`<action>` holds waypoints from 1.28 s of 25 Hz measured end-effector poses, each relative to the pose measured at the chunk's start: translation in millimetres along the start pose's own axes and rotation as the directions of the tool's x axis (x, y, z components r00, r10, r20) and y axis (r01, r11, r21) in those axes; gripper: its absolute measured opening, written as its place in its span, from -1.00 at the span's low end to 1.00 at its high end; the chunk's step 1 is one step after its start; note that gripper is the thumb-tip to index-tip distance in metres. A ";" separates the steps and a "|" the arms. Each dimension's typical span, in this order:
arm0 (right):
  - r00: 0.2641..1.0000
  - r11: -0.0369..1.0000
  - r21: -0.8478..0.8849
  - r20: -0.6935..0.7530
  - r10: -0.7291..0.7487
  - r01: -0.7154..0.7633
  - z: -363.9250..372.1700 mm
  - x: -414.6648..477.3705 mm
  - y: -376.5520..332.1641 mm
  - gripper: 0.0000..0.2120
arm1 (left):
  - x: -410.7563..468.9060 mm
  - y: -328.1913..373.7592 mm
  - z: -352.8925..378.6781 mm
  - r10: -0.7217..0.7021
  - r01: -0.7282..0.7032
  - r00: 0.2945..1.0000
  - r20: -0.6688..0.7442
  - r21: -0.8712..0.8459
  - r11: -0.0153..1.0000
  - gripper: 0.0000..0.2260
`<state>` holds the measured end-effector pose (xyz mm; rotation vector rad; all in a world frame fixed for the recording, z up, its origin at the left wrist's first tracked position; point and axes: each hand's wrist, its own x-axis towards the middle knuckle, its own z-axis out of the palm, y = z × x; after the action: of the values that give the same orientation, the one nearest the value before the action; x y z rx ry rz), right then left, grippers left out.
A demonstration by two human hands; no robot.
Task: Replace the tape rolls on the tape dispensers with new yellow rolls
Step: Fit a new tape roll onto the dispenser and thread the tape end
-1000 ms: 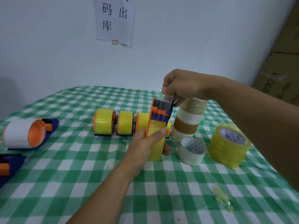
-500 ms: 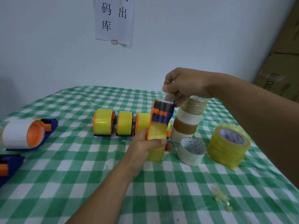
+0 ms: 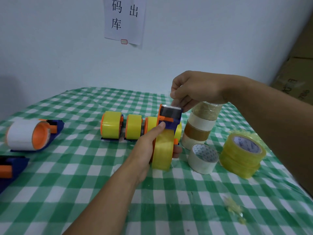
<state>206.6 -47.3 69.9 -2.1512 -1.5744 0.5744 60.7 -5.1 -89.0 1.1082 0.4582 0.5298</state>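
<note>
While you work at the table (image 3: 84, 192) under its green-and-white checked cloth, cardboard boxes (image 3: 298, 73) stand far right and a paper sign (image 3: 124, 19) hangs on the wall.

Far left, a blue dispenser (image 3: 57, 124) lies on its side with a white roll (image 3: 22, 134) on its orange hub. A second blue-and-orange dispenser (image 3: 10, 168) is cut off by the left edge; you can't see what it holds.

Mid-table, a row of dispensers (image 3: 110, 139), three side by side, each carries one of the yellow rolls (image 3: 133, 127). The rightmost is partly hidden behind the held dispenser (image 3: 170, 123).

That one is orange and blue and upright, just near of the row, with the held roll (image 3: 163, 150), yellow, seated in it. Whether the roll touches the cloth is unclear.

Right of it:
- a tall stack (image 3: 198, 131) of four rolls, clear, white, brown, white
- a yellowish stack (image 3: 240, 165) further right
- a single white roll (image 3: 201, 165) lying flat, near of the tall stack
- a tape scrap (image 3: 233, 207) near right

Your left hand (image 3: 145, 150) comes in from the near side and grips the held dispenser. The thumb runs straight up the left face with its tip on the blue body. The fingers curl round the far side, fingertips (image 3: 177, 152) showing right of the roll.

Your right hand (image 3: 193, 89) reaches in from the right above the cutter, knuckles up. Thumb and forefinger are pinched together on the tape end (image 3: 175, 105).
</note>
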 end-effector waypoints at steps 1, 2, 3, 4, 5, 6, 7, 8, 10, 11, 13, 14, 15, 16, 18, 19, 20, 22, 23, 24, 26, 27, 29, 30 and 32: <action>1.000 1.000 0.004 0.001 0.002 -0.002 0.7 0.0 -1.0 -0.91 | -0.9 0.5 0.7 -0.004 0.004 1.000 -0.003 -0.001 1.000 -0.55; 1.000 1.000 0.007 0.001 0.003 -0.004 1.5 0.1 -1.6 -0.91 | -0.7 0.4 1.2 -0.007 0.007 1.000 -0.008 -0.004 1.000 -0.55; 1.000 1.000 0.008 0.000 0.002 -0.002 2.5 -0.1 -2.4 -0.91 | -0.6 0.2 1.5 -0.007 0.007 1.000 -0.014 -0.011 1.000 -0.55; 1.000 1.000 0.009 -0.004 -0.003 0.003 3.8 0.2 -2.8 -0.90 | -0.1 -0.2 1.5 -0.002 0.002 1.000 -0.022 -0.018 1.000 -0.55; 1.000 1.000 0.008 -0.009 -0.007 0.007 5.1 0.2 -3.3 -0.89 | 0.4 -0.3 1.3 0.003 -0.004 1.000 -0.031 -0.020 1.000 -0.55; 1.000 1.000 0.009 -0.015 -0.010 0.010 6.3 0.3 -3.4 -0.89 | 1.5 -1.0 0.9 0.009 -0.010 0.999 -0.038 -0.014 1.000 -0.56; 1.000 1.000 0.010 -0.022 -0.012 0.012 7.4 0.4 -3.4 -0.88 | 2.2 -1.8 0.6 0.013 -0.013 0.999 -0.047 -0.006 1.000 -0.57; 0.999 1.000 0.012 -0.030 -0.014 0.015 8.5 0.7 -3.2 -0.89 | 3.1 -2.7 0.4 0.015 -0.015 0.998 -0.057 -0.003 1.000 -0.57; 0.999 1.000 0.010 -0.049 -0.024 0.024 9.9 0.6 -3.0 -0.90 | 4.3 -3.4 0.5 0.013 -0.014 0.996 -0.084 -0.006 1.000 -0.58; 0.998 1.000 0.006 -0.055 -0.030 0.030 10.6 0.3 -3.1 -0.91 | 4.6 -3.5 0.8 0.013 -0.014 0.995 -0.096 -0.010 1.000 -0.59; 0.997 0.999 -0.002 -0.065 -0.041 0.041 12.1 0.0 -3.6 -0.91 | 6.0 -3.6 1.6 0.017 -0.019 0.993 -0.121 -0.018 1.000 -0.59; 0.996 0.999 -0.007 -0.072 -0.045 0.044 12.8 0.4 -4.0 -0.91 | 6.5 -3.5 1.7 0.018 -0.021 0.991 -0.131 -0.017 1.000 -0.59; 0.996 0.999 -0.011 -0.079 -0.048 0.047 13.4 0.7 -4.6 -0.90 | 6.3 -3.4 1.4 0.022 -0.024 0.990 -0.137 -0.012 1.000 -0.60; 0.995 0.999 -0.015 -0.088 -0.051 0.050 14.1 1.3 -4.6 -0.89 | 5.8 -3.5 0.9 0.027 -0.029 0.990 -0.137 -0.008 1.000 -0.60; 0.992 0.998 -0.015 -0.113 -0.058 0.056 14.6 1.9 -3.7 -0.87 | 4.7 -3.1 1.0 0.039 -0.042 0.991 -0.125 -0.017 0.999 -0.61; 0.991 0.998 -0.014 -0.120 -0.061 0.060 15.1 2.1 -3.1 -0.87 | 4.5 -3.3 1.1 0.042 -0.045 0.991 -0.126 -0.022 0.999 -0.61; 0.990 0.998 -0.014 -0.123 -0.064 0.063 15.6 2.2 -2.7 -0.87 | 5.5 -4.0 0.8 0.042 -0.045 0.990 -0.136 -0.020 0.999 -0.60; 0.990 0.998 -0.011 -0.125 -0.066 0.065 17.7 2.4 -3.0 -0.86 | 8.9 -6.1 -0.1 0.033 -0.036 0.985 -0.167 -0.012 0.999 -0.59; 0.990 0.998 -0.010 -0.128 -0.066 0.065 18.6 2.4 -3.3 -0.86 | 10.0 -6.9 -0.4 0.025 -0.027 0.984 -0.178 -0.012 1.000 -0.58; 0.989 0.998 -0.010 -0.132 -0.066 0.066 19.6 2.6 -3.7 -0.87 | 10.9 -7.6 -1.0 0.019 -0.021 0.982 -0.186 -0.011 1.000 -0.56; 0.988 0.998 -0.011 -0.140 -0.070 0.069 21.1 3.1 -4.6 -0.87 | 11.6 -8.5 -2.0 0.012 -0.015 0.981 -0.191 -0.014 1.000 -0.54; 0.987 0.997 -0.014 -0.142 -0.072 0.071 21.5 3.4 -5.2 -0.87 | 11.4 -8.7 -2.2 0.011 -0.015 0.982 -0.190 -0.019 1.000 -0.54; 0.987 0.998 -0.020 -0.148 -0.070 0.068 22.2 3.8 -5.6 -0.88 | 11.5 -9.8 -2.3 0.013 -0.019 0.984 -0.180 -0.029 0.999 -0.55; 0.986 0.998 -0.023 -0.152 -0.065 0.062 22.2 4.1 -5.5 -0.89 | 11.5 -9.9 -2.3 0.014 -0.020 0.985 -0.171 -0.032 0.999 -0.56; 0.985 0.998 -0.034 -0.162 -0.055 0.050 21.6 4.4 -4.6 -0.91 | 10.1 -9.1 -2.1 0.012 -0.017 0.989 -0.145 -0.033 0.999 -0.58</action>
<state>192.3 -40.0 54.2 -2.1130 -1.5548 0.3504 69.0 -0.6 -99.1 1.0447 0.5662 0.6317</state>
